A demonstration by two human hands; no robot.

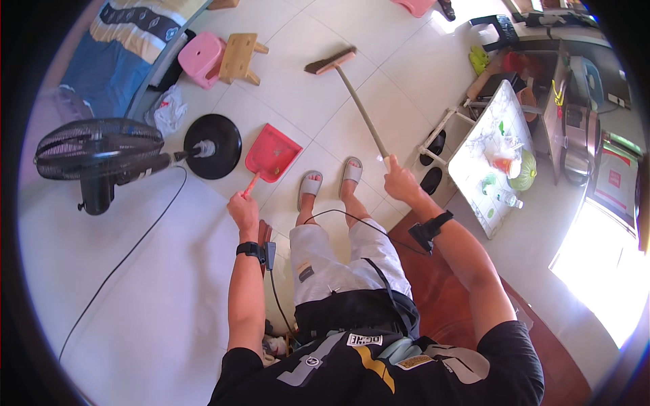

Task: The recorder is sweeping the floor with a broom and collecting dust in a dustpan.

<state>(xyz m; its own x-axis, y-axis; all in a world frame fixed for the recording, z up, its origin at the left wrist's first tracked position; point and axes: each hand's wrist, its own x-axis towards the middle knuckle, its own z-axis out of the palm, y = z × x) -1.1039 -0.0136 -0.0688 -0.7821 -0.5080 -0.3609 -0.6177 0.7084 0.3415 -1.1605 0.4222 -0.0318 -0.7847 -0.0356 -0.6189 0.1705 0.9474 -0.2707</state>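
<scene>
The left hand [244,211] was closed around the handle of a red dustpan [273,152], its fist hiding the handle's end. The dustpan was just ahead of that hand, near the round base of a fan [98,152]; whether it touched the floor [284,91] was hard to tell. The right hand [403,181] gripped the upper handle of a broom [360,108], whose dark-bristled head was farther out. On the table [468,162], bags beside a bottle [508,198] overlapped, their contents unclear. The dark rim cut off the bed [101,74] at upper left.
</scene>
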